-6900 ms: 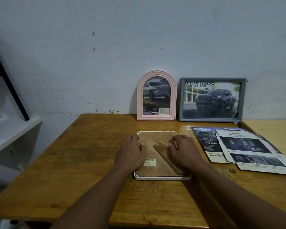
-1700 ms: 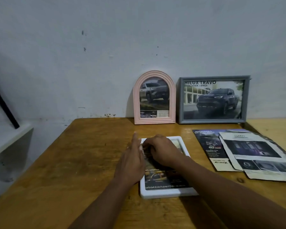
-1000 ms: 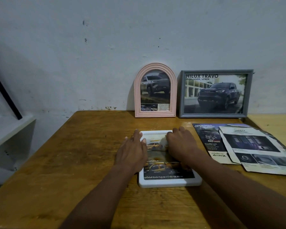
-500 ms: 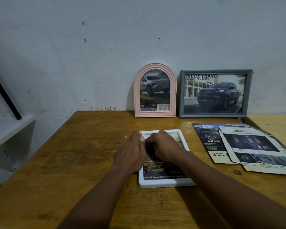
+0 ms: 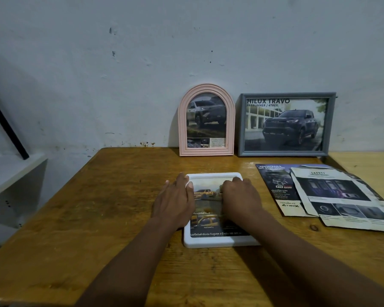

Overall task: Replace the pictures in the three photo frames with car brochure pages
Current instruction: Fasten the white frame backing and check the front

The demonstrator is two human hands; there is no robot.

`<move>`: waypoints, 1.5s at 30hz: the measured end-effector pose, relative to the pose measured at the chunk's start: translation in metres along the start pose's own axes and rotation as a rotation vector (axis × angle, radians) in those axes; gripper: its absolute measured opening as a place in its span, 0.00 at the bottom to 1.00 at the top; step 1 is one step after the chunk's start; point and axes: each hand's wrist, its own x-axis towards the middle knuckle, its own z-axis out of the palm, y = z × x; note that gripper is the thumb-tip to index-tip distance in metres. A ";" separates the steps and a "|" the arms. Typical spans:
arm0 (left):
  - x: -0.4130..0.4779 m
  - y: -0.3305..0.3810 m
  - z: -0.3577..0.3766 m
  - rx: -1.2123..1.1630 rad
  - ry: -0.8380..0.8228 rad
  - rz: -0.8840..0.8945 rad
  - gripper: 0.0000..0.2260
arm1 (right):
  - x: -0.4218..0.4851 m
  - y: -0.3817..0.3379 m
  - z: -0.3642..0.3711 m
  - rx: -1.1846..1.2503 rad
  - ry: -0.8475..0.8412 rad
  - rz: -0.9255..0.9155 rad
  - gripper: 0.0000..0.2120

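A white photo frame (image 5: 217, 241) lies face up on the wooden table (image 5: 98, 207), showing a brochure page with a yellow car. My left hand (image 5: 175, 201) lies over the frame's left edge and holds it, thumb on the front. My right hand (image 5: 239, 198) rests flat on the right half of the glass, gripping nothing. A pink arched frame (image 5: 182, 129) and a grey rectangular frame (image 5: 242, 125) lean upright against the wall behind, each showing a pickup-truck page.
Two loose brochure pages lie to the right of the white frame: a dark one (image 5: 275, 189) and a torn "Safety" sheet (image 5: 333, 196) overlapping it. A lighter table (image 5: 368, 165) adjoins on the right. A white shelf (image 5: 9, 171) and a black bar (image 5: 7, 127) stand at the left.
The white frame was face down showing its brown backing; it now lies face up. My right hand slid left across the glass and has come back to the right side.
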 end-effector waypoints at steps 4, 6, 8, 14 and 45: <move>-0.001 0.003 -0.001 0.004 0.014 0.011 0.22 | 0.003 -0.032 0.005 0.223 0.053 0.080 0.08; -0.001 0.003 -0.001 0.001 0.023 0.022 0.21 | 0.006 -0.037 0.008 0.295 0.053 0.005 0.07; 0.000 0.000 0.001 -0.018 0.025 0.017 0.20 | 0.006 -0.030 0.010 0.356 0.015 -0.108 0.11; 0.001 -0.002 0.002 -0.003 0.011 0.012 0.21 | -0.007 0.010 0.000 0.174 -0.035 -0.346 0.19; 0.010 -0.014 0.013 0.056 0.026 0.110 0.27 | -0.068 -0.025 -0.003 0.155 0.028 0.004 0.10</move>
